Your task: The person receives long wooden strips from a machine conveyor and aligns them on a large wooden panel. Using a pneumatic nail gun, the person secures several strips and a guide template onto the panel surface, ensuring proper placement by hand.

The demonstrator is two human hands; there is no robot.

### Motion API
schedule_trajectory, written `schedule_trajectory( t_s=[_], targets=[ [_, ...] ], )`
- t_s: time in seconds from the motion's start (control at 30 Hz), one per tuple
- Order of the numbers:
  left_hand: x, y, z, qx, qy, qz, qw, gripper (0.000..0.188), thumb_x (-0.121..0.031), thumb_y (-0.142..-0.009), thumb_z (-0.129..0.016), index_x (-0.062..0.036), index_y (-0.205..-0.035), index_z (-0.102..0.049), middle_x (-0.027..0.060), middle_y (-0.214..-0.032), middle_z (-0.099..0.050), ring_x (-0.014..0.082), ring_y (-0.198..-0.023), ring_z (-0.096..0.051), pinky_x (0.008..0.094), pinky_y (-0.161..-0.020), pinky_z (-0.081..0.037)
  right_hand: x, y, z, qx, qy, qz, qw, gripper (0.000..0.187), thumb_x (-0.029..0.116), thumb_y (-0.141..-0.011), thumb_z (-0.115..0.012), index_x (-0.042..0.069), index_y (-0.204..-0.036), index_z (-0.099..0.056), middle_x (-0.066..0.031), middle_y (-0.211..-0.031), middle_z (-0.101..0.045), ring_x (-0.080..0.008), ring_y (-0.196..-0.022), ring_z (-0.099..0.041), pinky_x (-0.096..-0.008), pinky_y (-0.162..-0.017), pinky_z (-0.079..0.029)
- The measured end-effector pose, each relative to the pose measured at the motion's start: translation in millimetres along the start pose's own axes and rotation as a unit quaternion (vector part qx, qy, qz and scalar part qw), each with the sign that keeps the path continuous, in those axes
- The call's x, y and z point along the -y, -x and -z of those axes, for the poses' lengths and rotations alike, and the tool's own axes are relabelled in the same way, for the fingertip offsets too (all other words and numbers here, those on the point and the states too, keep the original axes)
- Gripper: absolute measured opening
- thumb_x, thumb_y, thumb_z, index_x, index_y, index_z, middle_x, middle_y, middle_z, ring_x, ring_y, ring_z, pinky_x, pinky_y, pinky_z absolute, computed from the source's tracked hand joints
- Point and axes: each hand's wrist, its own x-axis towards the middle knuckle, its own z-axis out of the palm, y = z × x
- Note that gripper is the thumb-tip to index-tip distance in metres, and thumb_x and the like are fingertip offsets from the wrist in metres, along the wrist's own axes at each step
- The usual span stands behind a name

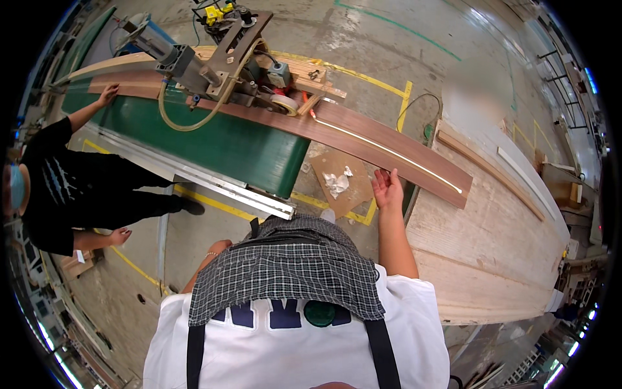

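A long brown wooden board [421,167] runs out from a machine on the green conveyor belt [259,146]. Along its top lies a thin white line, perhaps glue or a strip; I cannot tell which. At the board's near edge my right hand [387,189] is palm up, fingers apart and slightly bent, fingertips at or just under the edge, not wrapped round it. My left hand [223,246] is low by my waist, with a bracelet at the wrist; the checked apron [278,266] hides its fingers.
The machine [220,78], with a cylinder, hose and roller, stands over the belt. A co-worker in black [61,185] stands at left, one hand on the wood. At right is a pale wooden table [479,259] bearing a brown strip [490,170]. Cardboard [353,194] with crumpled paper lies on the floor.
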Motion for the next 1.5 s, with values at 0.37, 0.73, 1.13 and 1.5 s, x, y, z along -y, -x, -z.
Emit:
schedule_trajectory(
  t_s=[0.37, 0.73, 1.13, 1.5],
  targets=[
    [8, -6, 21, -0.01, 0.028, 0.009, 1.0, 0.038, -0.039, -0.093, -0.057, -0.0042, -0.101, -0.07, 0.0222, -0.096, -0.069, 0.0388, -0.094, -0.064, 0.0442, -0.081, -0.05, -31, -4, -52, 0.079, 0.009, -0.078, 0.994, 0.032, 0.03, -0.093, -0.067, 0.009, -0.115, -0.059, -0.0103, -0.111, -0.069, -0.0288, -0.109, -0.064, -0.0412, -0.085, -0.051],
    [11, -8, 26, -0.008, 0.008, -0.012, 1.0, 0.042, -0.043, -0.093, -0.057, -0.0045, -0.099, -0.07, 0.0235, -0.093, -0.068, 0.0394, -0.091, -0.064, 0.0443, -0.079, -0.05, -25, 4, -40, 0.043, -0.032, -0.039, 0.998, 0.024, 0.03, -0.092, -0.068, 0.013, -0.108, -0.064, -0.0061, -0.109, -0.07, -0.0268, -0.114, -0.061, -0.0457, -0.09, -0.046],
    [-11, 8, 48, -0.015, -0.003, -0.027, 1.0, 0.042, -0.043, -0.093, -0.057, -0.0034, -0.099, -0.07, 0.0218, -0.093, -0.069, 0.0379, -0.092, -0.065, 0.0451, -0.08, -0.05, -44, -9, -53, 0.11, -0.013, -0.078, 0.991, 0.03, 0.029, -0.092, -0.068, 0.01, -0.114, -0.063, -0.0078, -0.113, -0.07, -0.0274, -0.116, -0.061, -0.0451, -0.094, -0.046],
    [42, -23, -5, 0.014, -0.026, -0.04, 0.999, 0.035, -0.035, -0.088, -0.058, -0.0067, -0.104, -0.07, 0.0209, -0.104, -0.069, 0.0375, -0.101, -0.064, 0.0444, -0.086, -0.05, -25, -4, -45, 0.105, -0.095, -0.088, 0.986, 0.023, 0.023, -0.092, -0.068, 0.012, -0.112, -0.063, -0.0084, -0.113, -0.07, -0.0263, -0.121, -0.058, -0.047, -0.098, -0.043]
  ],
)
